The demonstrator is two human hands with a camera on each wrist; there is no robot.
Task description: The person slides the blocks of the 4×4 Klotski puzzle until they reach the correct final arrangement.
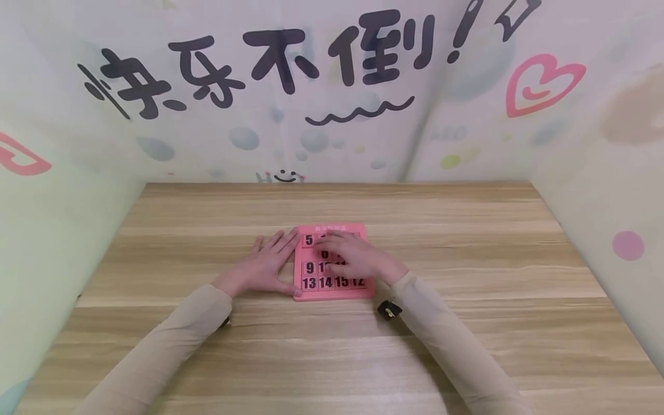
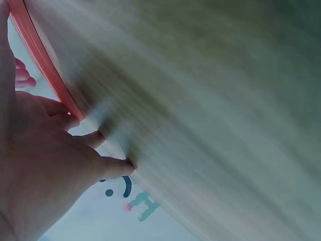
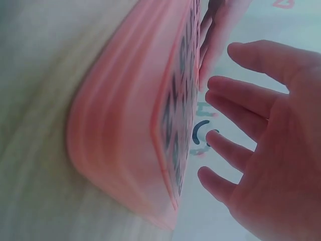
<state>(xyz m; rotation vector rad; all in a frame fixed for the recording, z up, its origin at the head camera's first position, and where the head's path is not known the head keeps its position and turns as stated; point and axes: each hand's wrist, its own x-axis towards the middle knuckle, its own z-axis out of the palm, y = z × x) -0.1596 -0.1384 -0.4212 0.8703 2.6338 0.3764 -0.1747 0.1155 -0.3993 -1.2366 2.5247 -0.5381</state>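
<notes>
- Wood-grained tabletop [image 1: 493, 248]: it carries a pink number puzzle [image 1: 334, 294], lying flat about midway between the left and right edges, well in from the far edge.
- The puzzle looks light and stiff, probably smooth plastic, so it may slide if pushed; its thick side walls seem the sound place to hold it, leaving the face free.
- Left hand [image 1: 264, 268]: fingers and thumb spread wide, thumb at the puzzle's near left corner, fingertips by its far left corner.
- Right hand [image 1: 358, 256]: over the face, fingers loosely bent and parted, pinching nothing; the right wrist view shows them apart from it.
- Numbered tiles, such as the 5 tile [image 1: 309, 240]: likely hard and slick, best moved by a fingertip pressed flat on top.
</notes>
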